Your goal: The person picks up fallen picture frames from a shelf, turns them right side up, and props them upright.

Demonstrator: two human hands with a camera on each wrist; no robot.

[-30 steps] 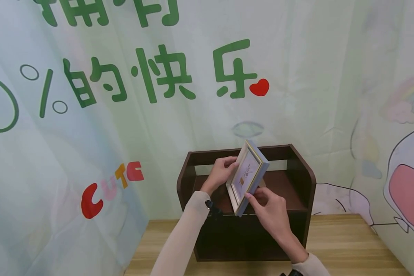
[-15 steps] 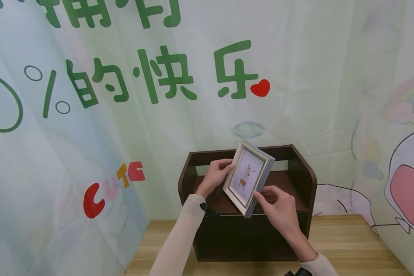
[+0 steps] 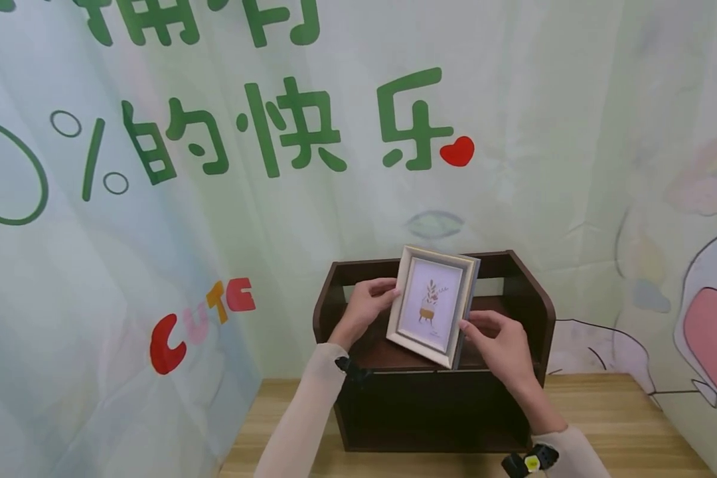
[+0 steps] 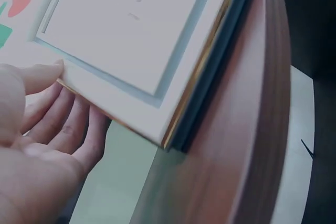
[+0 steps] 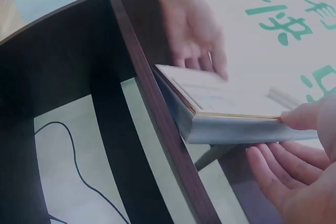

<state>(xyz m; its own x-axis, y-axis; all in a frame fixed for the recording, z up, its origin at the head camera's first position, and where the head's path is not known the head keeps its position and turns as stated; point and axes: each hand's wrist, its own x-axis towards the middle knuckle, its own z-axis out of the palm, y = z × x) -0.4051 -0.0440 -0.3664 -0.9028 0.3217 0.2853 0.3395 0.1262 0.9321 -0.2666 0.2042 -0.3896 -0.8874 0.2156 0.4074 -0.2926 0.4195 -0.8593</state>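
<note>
A picture frame [image 3: 431, 305] with a pale border and a plant drawing is held tilted in front of the upper shelf of a dark brown shelf unit [image 3: 436, 408]. My left hand [image 3: 367, 307] pinches its left edge, the thumb on the front and the fingers behind, as the left wrist view shows on the frame's border [image 4: 131, 106]. At the right edge my right hand [image 3: 504, 345] pinches it between thumb and fingers. In the right wrist view the frame's grey-blue side [image 5: 236, 129] and a stand leg [image 5: 212, 157] underneath show.
The shelf unit stands on a wood-grain table [image 3: 609, 405]. Behind it hangs a printed curtain [image 3: 299, 219] with green characters and a red heart. A dark cable [image 5: 73, 156] runs past the unit's lower opening in the right wrist view.
The picture frame has turned from nearly edge-on to face me, its right side swinging outward. My right hand has moved right with it, my left hand slightly left. Both keep their grip.
</note>
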